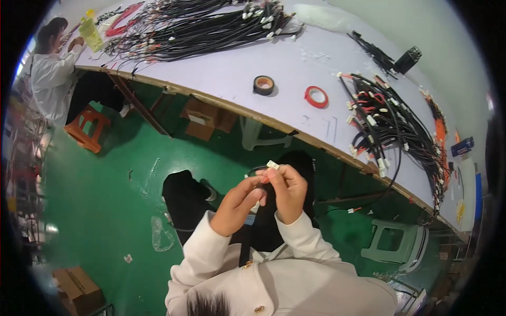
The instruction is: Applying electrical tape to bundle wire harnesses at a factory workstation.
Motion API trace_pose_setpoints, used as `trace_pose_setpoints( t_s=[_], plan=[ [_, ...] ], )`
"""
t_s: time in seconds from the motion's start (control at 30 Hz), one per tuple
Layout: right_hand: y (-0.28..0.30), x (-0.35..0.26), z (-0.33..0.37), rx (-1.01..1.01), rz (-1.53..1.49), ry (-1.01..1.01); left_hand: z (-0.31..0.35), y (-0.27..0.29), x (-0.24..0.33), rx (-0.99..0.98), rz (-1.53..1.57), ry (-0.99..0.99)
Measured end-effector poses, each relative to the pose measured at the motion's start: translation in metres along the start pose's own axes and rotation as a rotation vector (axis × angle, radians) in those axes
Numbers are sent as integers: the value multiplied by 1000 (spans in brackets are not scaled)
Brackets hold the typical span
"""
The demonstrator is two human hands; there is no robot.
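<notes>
Above my lap, my right hand (289, 190) pinches a small white plug connector (272, 165) between thumb and fingers. Close against it, my left hand (240, 204) has its fingers closed on the short red wires (265, 179) that run from the connector. A black cable continues from these wires behind my fingers, and part of it is hidden. Both hands are held in front of the table's near edge, over my dark trousers.
On the white table (221, 89) lie black tape (263, 85), red tape (316, 97) and bundles of black cables (200, 37), with another cable pile (385, 116) at right. A person (52, 73) sits at far left by an orange stool (88, 127). A green stool (389, 241) stands right.
</notes>
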State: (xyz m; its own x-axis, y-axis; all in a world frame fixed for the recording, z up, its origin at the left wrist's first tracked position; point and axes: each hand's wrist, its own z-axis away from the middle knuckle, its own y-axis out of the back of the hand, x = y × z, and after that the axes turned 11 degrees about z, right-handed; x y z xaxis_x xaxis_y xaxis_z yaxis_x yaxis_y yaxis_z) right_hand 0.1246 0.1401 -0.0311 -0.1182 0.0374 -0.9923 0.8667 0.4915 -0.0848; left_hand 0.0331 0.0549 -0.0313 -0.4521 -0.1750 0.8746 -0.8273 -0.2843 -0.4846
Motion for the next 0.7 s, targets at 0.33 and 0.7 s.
trace_pose_setpoints(
  t_s=[0.33, 0.7],
  plan=[
    [2, -10, -3, -59, -17, 40, 3, 4, 6, -6, 78, 107],
    [7, -54, -172, -131, 1225, 863, 9, 6, 20, 187, 239, -12]
  ],
)
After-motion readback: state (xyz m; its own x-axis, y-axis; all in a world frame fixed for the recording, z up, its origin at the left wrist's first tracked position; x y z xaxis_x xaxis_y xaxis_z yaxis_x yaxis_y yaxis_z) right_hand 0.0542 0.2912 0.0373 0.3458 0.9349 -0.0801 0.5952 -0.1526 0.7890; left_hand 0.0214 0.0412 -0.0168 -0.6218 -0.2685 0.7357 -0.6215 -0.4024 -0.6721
